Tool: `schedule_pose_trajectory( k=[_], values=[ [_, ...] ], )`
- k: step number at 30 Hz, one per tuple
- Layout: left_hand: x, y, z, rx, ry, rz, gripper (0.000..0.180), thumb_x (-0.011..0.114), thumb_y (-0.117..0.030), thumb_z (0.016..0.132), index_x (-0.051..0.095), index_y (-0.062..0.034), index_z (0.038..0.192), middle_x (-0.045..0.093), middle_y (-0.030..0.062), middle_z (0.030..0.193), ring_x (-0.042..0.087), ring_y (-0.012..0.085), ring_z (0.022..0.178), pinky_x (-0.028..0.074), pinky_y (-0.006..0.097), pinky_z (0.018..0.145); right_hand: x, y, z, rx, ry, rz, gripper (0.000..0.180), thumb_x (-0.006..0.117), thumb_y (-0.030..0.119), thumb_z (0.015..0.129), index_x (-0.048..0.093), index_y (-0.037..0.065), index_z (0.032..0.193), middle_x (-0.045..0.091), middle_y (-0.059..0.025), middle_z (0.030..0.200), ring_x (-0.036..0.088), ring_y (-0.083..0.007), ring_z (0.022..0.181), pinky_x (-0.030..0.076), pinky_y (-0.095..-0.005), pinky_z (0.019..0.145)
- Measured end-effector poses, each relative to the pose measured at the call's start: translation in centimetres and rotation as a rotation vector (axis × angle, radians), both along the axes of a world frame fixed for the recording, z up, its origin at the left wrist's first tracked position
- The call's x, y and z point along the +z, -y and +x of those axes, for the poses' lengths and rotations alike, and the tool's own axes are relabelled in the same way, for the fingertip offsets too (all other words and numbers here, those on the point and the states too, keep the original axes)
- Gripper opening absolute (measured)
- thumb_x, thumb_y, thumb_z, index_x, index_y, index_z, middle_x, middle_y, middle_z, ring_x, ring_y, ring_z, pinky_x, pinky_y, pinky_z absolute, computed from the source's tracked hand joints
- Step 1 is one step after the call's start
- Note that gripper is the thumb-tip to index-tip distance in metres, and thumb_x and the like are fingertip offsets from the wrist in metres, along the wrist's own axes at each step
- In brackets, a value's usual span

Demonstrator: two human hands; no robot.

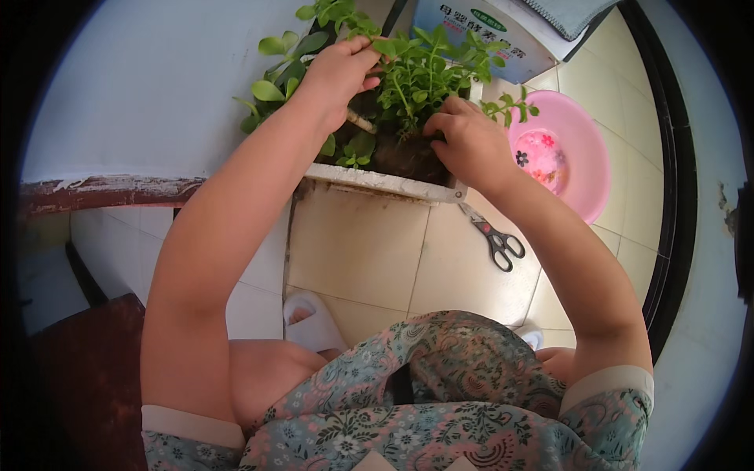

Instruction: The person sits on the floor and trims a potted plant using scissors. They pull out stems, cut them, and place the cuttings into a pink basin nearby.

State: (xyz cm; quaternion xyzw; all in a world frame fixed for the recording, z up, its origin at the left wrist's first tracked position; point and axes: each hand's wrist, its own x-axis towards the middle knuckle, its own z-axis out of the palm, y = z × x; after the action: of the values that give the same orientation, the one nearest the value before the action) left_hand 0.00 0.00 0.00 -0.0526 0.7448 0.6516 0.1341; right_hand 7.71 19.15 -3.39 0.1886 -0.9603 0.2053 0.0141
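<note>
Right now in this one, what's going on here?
A person is handling green plants in a white planter. The left hand is up among them, the right hand down by the soil; what either grips is hidden. Scissors lie on the floor in front, and a pink basin stands to the right.

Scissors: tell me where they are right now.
In the head view, the scissors lie right of centre on the tiled floor, by the near right corner of the white planter, with the pink basin beyond them to the right.
</note>
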Motion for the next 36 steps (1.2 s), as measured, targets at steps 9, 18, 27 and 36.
schedule_pose_trajectory(
  k=[9, 18, 27, 36],
  values=[
    [0.5, -0.8, 0.7, -0.014, 0.006, 0.059, 0.020, 0.053, -0.018, 0.095, 0.063, -0.0102, 0.110, 0.065, -0.0033, 0.100, 0.056, 0.0074, 0.090, 0.044, 0.023, 0.074, -1.1, 1.9, 0.1, -0.013, -0.240, 0.167, 0.020, 0.074, 0.022, 0.072, 0.063, 0.008, 0.083, 0.057, -0.0075, 0.092, 0.057, -0.0248, 0.092, 0.047, -0.0371, 0.077],
    [0.9, -0.7, 0.6, -0.012, 0.005, 0.073, 0.018, 0.052, -0.018, 0.094, 0.064, -0.0090, 0.105, 0.064, -0.0034, 0.097, 0.054, 0.0085, 0.090, 0.042, 0.026, 0.078, -1.8, 1.7, -0.4, 0.015, -0.268, 0.203, 0.002, 0.063, 0.011, 0.075, 0.063, 0.009, 0.077, 0.057, -0.0061, 0.086, 0.057, -0.0241, 0.088, 0.044, -0.0371, 0.076],
    [1.3, -1.5, 0.8, -0.010, 0.029, 0.061, 0.019, 0.055, -0.020, 0.093, 0.064, -0.0092, 0.106, 0.064, -0.0029, 0.096, 0.055, 0.0086, 0.088, 0.043, 0.026, 0.076, -0.4, 1.2, 0.2, 0.020, -0.186, 0.171, 0.018, 0.069, 0.025, 0.080, 0.065, 0.008, 0.082, 0.058, -0.0065, 0.087, 0.057, -0.0245, 0.089, 0.042, -0.0377, 0.079],
    [1.6, -1.6, 1.0, -0.028, 0.043, 0.052, 0.020, 0.054, -0.020, 0.093, 0.064, -0.0103, 0.106, 0.063, -0.0038, 0.097, 0.055, 0.0073, 0.089, 0.044, 0.025, 0.076, -1.1, 2.6, 0.0, -0.059, -0.217, 0.183, 0.017, 0.067, 0.025, 0.079, 0.066, 0.008, 0.080, 0.059, -0.0067, 0.087, 0.058, -0.0233, 0.089, 0.042, -0.0369, 0.076]
  ],
)
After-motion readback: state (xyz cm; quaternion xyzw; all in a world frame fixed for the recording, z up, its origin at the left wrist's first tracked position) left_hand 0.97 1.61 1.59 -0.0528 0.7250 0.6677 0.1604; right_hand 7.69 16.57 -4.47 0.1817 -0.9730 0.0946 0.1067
